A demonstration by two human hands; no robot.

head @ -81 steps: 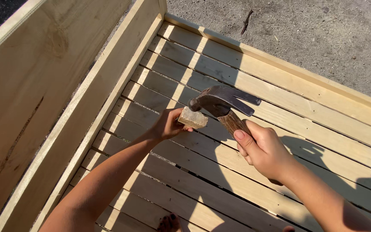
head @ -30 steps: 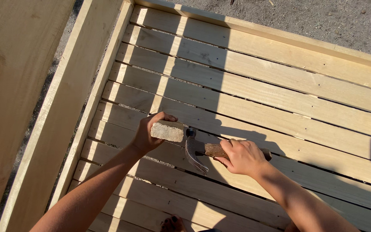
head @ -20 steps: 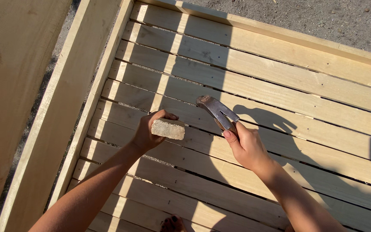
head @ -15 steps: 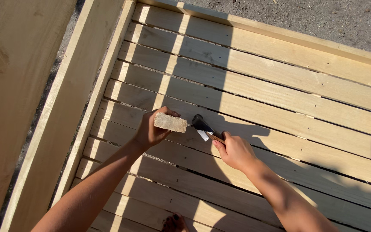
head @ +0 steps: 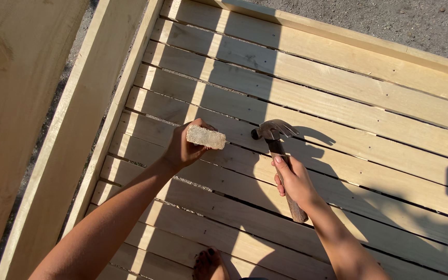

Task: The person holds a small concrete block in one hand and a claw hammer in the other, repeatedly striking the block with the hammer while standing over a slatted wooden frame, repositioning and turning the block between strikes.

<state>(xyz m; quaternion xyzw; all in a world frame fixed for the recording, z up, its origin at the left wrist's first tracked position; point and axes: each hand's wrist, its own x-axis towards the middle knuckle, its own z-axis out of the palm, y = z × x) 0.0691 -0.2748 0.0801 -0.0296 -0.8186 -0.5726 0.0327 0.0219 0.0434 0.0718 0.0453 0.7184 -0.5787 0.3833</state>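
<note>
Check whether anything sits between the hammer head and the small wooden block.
Nothing visible does. The hammer in the right hand is apart from the wooden block held by the left hand; only bare slats show between them.

Near the middle of the frame, the left hand (head: pixel 182 150) grips a small pale wooden block (head: pixel 206 137), held against the slats (head: pixel 338 103) of a wide wooden panel. Just to its right, the right hand (head: pixel 295 181) wraps around the handle of a claw hammer (head: pixel 276 140), its head close to the block's end, apart from it. A thick frame board (head: pixel 110 119) runs diagonally along the left. A bare foot (head: pixel 209 263) shows at the bottom edge, gravel ground (head: pixel 421 26) at upper right.
</note>
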